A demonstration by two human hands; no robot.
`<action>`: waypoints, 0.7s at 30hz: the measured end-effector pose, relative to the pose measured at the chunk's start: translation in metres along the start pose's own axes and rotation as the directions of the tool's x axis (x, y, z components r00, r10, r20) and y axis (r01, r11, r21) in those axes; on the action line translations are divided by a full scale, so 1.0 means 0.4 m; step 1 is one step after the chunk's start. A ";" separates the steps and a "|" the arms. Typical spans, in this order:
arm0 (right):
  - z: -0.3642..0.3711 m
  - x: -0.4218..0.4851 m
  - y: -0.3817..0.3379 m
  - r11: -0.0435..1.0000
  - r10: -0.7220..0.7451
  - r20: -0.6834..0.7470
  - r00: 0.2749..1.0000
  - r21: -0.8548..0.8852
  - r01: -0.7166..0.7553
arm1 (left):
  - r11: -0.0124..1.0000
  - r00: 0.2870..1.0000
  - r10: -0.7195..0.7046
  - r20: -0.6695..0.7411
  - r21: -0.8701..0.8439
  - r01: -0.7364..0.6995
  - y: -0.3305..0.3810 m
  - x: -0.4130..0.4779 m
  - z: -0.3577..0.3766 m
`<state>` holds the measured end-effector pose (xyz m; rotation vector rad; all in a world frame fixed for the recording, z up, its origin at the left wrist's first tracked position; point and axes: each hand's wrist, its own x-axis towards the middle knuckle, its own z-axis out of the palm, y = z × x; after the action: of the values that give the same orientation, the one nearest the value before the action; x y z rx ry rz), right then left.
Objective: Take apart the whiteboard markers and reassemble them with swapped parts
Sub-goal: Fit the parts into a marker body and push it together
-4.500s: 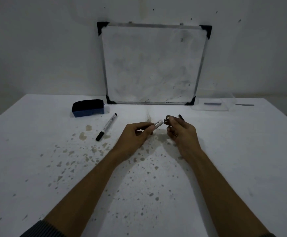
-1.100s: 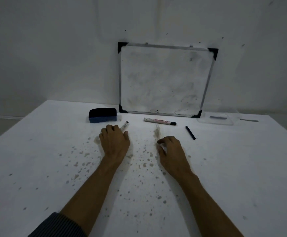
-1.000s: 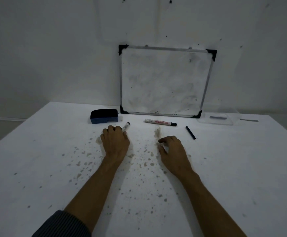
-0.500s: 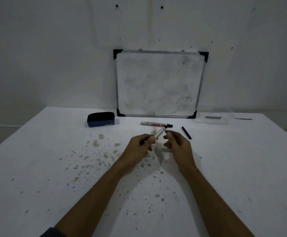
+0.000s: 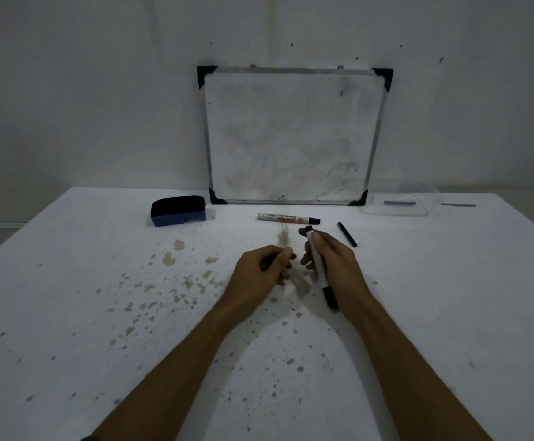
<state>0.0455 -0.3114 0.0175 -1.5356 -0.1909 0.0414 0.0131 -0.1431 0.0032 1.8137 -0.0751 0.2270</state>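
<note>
My right hand (image 5: 339, 268) grips a white marker (image 5: 318, 265) around its barrel. Its black cap points toward me and its small black end points away. My left hand (image 5: 259, 272) hovers just left of it with fingers curled and thumb against them; nothing shows between them. A second white marker with red print (image 5: 286, 219) lies flat on the table (image 5: 68, 297) behind my hands, its black end to the right. A thin black stick (image 5: 347, 234) lies loose to the right of it.
A blue-and-black eraser (image 5: 178, 211) sits at the back left. A small whiteboard (image 5: 291, 135) leans on the wall. A clear tray (image 5: 396, 208) holding a bluish piece stands at the back right. Brown stains dot the tabletop.
The marker passed from my left hand to my right and turned cap-end toward me. Earlier, both hands rested on the table, the left one over this marker.
</note>
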 end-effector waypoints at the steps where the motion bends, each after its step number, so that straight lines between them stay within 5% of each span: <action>1: -0.002 -0.003 -0.003 1.000 0.006 0.020 1.000 0.009 -0.006 | 1.000 0.999 0.014 -0.029 -0.020 -0.015 0.003 0.002 -0.003; 9: 0.005 -0.027 -0.035 0.984 0.156 0.253 0.955 -0.120 -0.129 | 0.998 0.997 0.041 -0.067 -0.052 -0.044 0.004 0.008 -0.024; 14: -0.030 -0.021 -0.036 0.885 0.174 0.414 0.894 0.332 -0.326 | 0.949 0.950 -0.139 -0.281 -0.312 0.047 -0.006 0.029 -0.033; 17: -0.007 -0.009 -0.014 0.849 0.143 0.294 0.945 0.453 -0.270 | 0.948 0.949 -0.145 -0.281 -0.313 0.052 -0.002 0.030 -0.026; 21: 0.044 -0.009 0.020 0.940 0.133 0.094 0.987 0.302 -0.156 | 0.993 0.976 -0.030 -0.214 -0.114 0.005 0.011 0.010 -0.004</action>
<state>0.0399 -0.2943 0.0094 -1.2329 -0.1218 0.2340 0.0161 -0.1425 0.0084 1.6668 0.0800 0.3984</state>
